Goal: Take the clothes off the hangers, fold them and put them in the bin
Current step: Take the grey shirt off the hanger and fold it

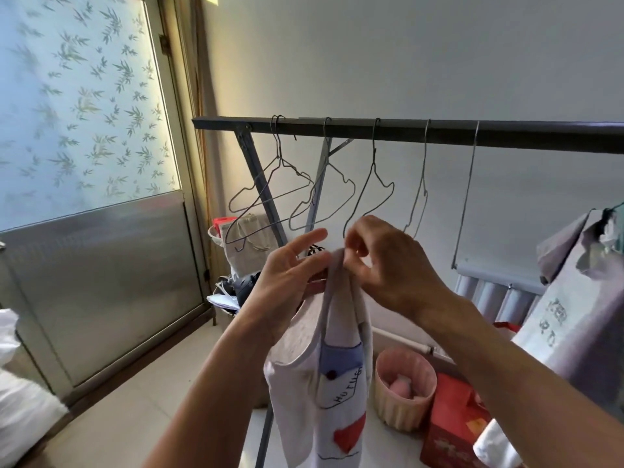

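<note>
A small white sleeveless top (334, 376) with a blue patch, lettering and a red shape hangs from my two hands in mid-air below the rack. My left hand (287, 282) pinches its shoulder straps from the left, index finger stretched out. My right hand (381, 265) pinches the same straps at their top from the right. A pink piece, maybe a hanger, shows under my left fingers. Several bare wire hangers (270, 197) hang on the dark rail (439, 131). A pink ribbed bin (403, 390) stands on the floor, pink cloth inside.
Grey garments (574, 298) hang at the right of the rail. A red box (456, 423) lies beside the bin. Bags and clutter (243, 265) pile by the rack's leg. A frosted glass door (84, 130) is at the left, white bedding (17, 400) at the lower left.
</note>
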